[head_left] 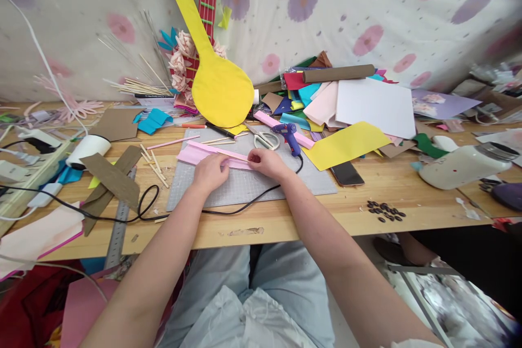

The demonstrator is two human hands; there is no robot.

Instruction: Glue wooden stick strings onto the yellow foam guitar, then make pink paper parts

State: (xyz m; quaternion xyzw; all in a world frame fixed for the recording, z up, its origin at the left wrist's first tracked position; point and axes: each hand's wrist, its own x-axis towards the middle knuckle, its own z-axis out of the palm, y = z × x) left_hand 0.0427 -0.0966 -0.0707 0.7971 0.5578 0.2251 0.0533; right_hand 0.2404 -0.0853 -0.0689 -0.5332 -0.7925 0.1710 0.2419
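Observation:
A pink strip of what looks like crepe paper (191, 155) lies lengthwise on the grey cutting mat (187, 193), with a thin light stick along its far edge. My left hand (211, 173) is closed on the strip's near middle, fingers curled. At the strip's right end my right hand (267, 164) pinches the edge between thumb and fingers. Just beyond the right hand are white-handled scissors (267, 140) and a purple glue gun (287, 136), whose black cord (240, 210) runs below both hands. Another folded pink strip (267, 119) lies behind the scissors.
A yellow banjo-shaped piece (222, 89) leans at the back. Coloured sheets (322, 103), a phone (346, 173), black oval beads (385, 211) and a white bottle (467, 166) are on the right. Brown strips (112, 179), a steel ruler (118, 228) and a power strip (32, 185) are left.

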